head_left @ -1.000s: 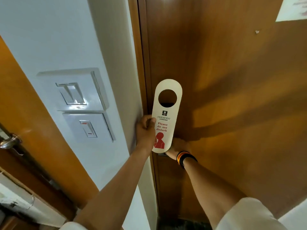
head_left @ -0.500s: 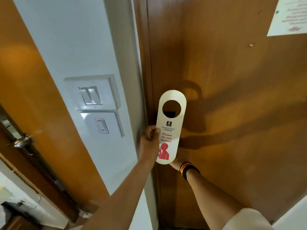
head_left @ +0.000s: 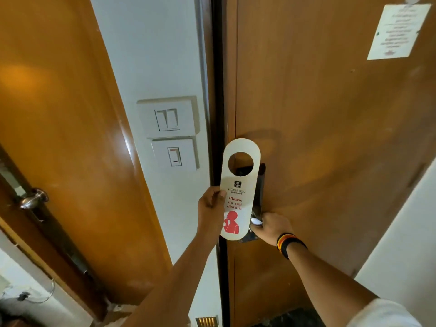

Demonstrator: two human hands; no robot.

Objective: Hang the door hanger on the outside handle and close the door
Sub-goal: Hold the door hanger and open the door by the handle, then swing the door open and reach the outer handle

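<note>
Cream door hanger with red lettering and figure; brown wood door; black-orange-yellow striped wristband.

This looks like the entry of a hotel room. The main landmark is a brown wooden door. In front of it is a white door hanger printed "Please do not disturb" under a hotel's name and logo. High on the door, toward its upper right, hangs a printed notice, its text too blurred to read. Left of the door, a white wall strip carries switch plates. Further left stands a second wooden door with a round metal knob.
</note>
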